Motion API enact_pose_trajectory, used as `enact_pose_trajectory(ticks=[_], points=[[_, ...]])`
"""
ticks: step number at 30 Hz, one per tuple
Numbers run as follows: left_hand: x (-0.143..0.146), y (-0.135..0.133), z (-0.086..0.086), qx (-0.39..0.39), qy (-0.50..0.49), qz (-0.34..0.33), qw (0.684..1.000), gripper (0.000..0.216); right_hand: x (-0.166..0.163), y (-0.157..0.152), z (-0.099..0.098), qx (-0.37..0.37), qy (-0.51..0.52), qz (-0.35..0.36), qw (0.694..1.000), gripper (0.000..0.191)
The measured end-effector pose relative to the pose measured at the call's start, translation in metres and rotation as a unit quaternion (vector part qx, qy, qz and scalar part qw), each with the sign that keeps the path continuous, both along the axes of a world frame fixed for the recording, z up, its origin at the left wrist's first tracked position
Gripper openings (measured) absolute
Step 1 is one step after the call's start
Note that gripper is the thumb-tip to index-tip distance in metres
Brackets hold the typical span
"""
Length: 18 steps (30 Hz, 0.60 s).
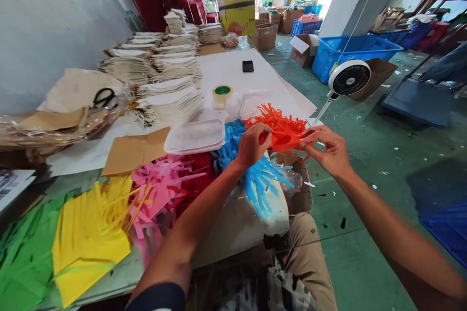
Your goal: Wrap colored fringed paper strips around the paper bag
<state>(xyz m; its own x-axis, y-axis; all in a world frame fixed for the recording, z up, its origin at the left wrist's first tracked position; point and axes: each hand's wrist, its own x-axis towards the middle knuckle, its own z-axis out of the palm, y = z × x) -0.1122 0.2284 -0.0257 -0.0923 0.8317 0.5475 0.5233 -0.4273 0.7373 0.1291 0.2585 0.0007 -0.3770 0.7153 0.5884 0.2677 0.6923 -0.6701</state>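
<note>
A bunch of orange-red fringed tissue paper (282,131) is stretched between my two hands at the table's right edge. My left hand (254,145) pinches its left side, and my right hand (326,149) pinches its right side between thumb and fingers. Just under my left hand lies blue fringed paper (268,184), its strips spilling over the edge. Further left are dark red fringed paper (199,170), pink fringed paper (160,187), yellow fringed paper (93,233) and green fringed paper (31,252). A clear plastic lid or tray (195,136) sits behind the blue paper.
Stacks of white paper pieces (171,97) line the table's left side, beside black scissors (104,98). A tape roll (222,96) and a phone (247,66) lie on the white sheet. A small fan (349,77) stands to the right, near a blue crate (353,48).
</note>
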Motion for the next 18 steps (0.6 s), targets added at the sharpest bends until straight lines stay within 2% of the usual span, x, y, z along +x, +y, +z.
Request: enact_pose_trajectory(ticks=[4,7,9,12,15,17,18], points=[[-0.001,0.021,-0.001,-0.003,-0.095,0.071,0.993,0.016,0.004,0.003,0.009,0.019,0.006,-0.020,1.000,0.010],[-0.003,0.037,0.000,-0.017,-0.175,0.098,0.979,0.012,0.013,0.000,0.019,0.049,0.005,-0.031,0.998,0.007],[-0.007,0.045,0.003,-0.022,-0.220,0.108,0.969,0.009,0.025,-0.006,0.025,0.065,0.012,-0.031,0.997,0.003],[-0.011,0.050,0.012,-0.020,-0.264,0.117,0.957,0.006,0.053,-0.022,0.030,0.051,0.046,-0.048,0.997,0.004],[-0.007,0.045,0.021,0.026,-0.242,0.109,0.964,0.005,0.094,-0.042,0.032,0.015,0.092,-0.089,0.992,0.010],[0.004,0.036,0.021,0.076,-0.186,0.095,0.975,0.004,0.125,-0.053,0.035,-0.005,0.135,-0.142,0.981,0.015],[0.010,0.031,0.019,0.097,-0.157,0.085,0.979,0.004,0.140,-0.057,0.038,0.012,0.163,-0.181,0.970,0.018]])
